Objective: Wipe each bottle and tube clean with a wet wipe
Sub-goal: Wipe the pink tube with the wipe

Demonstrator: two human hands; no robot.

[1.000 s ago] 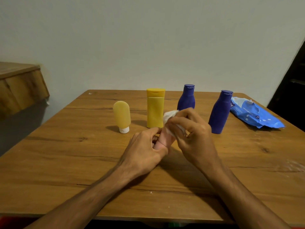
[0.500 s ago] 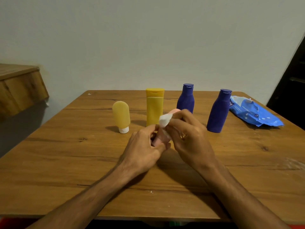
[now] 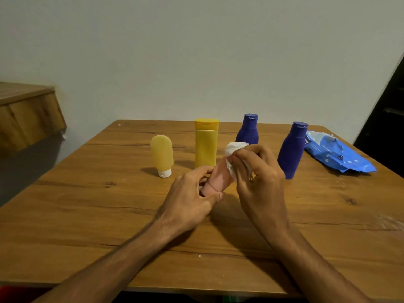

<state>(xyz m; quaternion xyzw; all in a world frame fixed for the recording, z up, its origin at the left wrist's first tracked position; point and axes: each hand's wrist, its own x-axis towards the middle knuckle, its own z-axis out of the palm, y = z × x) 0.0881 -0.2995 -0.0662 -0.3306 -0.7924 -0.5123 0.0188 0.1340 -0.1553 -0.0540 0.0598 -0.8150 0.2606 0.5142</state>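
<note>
Pinching the likely squashy pink tube (image 3: 219,177) by its stiffer cap, the left hand (image 3: 190,202) steadies it; the right hand (image 3: 260,180) clutches the wet wipe (image 3: 232,149).

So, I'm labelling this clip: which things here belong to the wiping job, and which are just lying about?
In the job: pink tube, gripped by the left hand; wet wipe in the right hand; pale yellow tube; yellow bottle; far purple bottle; near purple bottle; blue wipe pack.
Just there: wooden ledge at the left.
</note>
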